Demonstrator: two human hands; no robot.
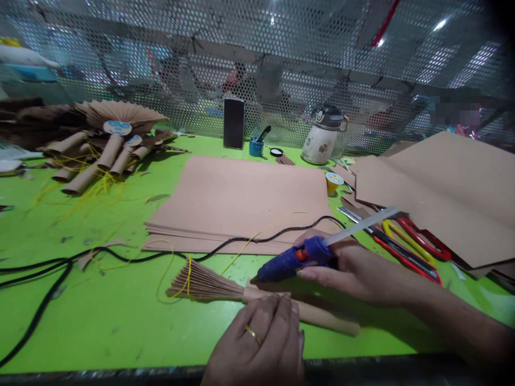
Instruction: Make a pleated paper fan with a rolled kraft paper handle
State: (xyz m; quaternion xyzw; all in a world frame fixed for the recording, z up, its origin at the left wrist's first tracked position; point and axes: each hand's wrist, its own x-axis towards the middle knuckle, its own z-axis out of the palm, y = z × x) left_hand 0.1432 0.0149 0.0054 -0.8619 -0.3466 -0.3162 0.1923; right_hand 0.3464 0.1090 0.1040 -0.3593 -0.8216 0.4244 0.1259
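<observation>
My right hand point(354, 271) grips a blue hot glue gun point(295, 261) with a translucent glue stick point(362, 225) poking out of its back. The gun's nozzle points left, at the edge of the brown paper wrapped round the fan's handle. Under the fingers of my left hand point(261, 338), pressed together and wearing a gold ring, lies that handle point(328, 317), a rolled brown paper tube. Its pleated paper end point(205, 281) spreads to the left, with yellow string point(189, 276) around the folds. My fingers hide part of the tube.
Behind my hands lies a stack of brown paper sheets point(257, 193), crossed by a black cable point(225, 244). Finished-looking paper fans point(116, 134) are piled at left. A utility knife point(402, 252) and scissors point(430, 241) lie right. A phone point(234, 123) and white bottle point(319, 139) stand behind.
</observation>
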